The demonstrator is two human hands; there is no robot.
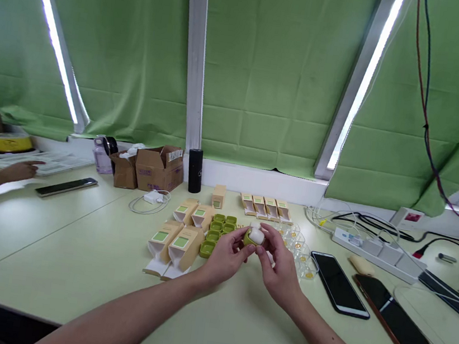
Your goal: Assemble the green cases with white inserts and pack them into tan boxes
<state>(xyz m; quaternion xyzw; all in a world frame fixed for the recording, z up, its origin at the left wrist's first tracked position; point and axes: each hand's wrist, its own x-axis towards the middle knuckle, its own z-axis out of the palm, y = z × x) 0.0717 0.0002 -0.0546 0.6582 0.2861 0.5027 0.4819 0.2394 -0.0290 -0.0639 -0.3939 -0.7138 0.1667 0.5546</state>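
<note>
Between both hands, over the middle of the table, is a small green holder with a white rounded piece [255,235] in it; its exact kind is unclear. My left hand [227,253] grips it from the left, thumb and fingers closed. From the right, my right hand [280,263] pinches it with thumb and fingertips. Just left of my hands stand rows of small square green trays [208,248]. Open kraft paper boxes [185,248] with green labels sit further left. Clear plastic cups [305,265] with yellowish bits are partly hidden behind my right hand.
More open boxes [267,207] line the back. Two phones [339,283] and a white power strip [375,253] with cables lie right. A black bottle [194,171] and cardboard cartons [160,168] stand at back left. At far left, another person's hand [22,170] reaches over a white tray.
</note>
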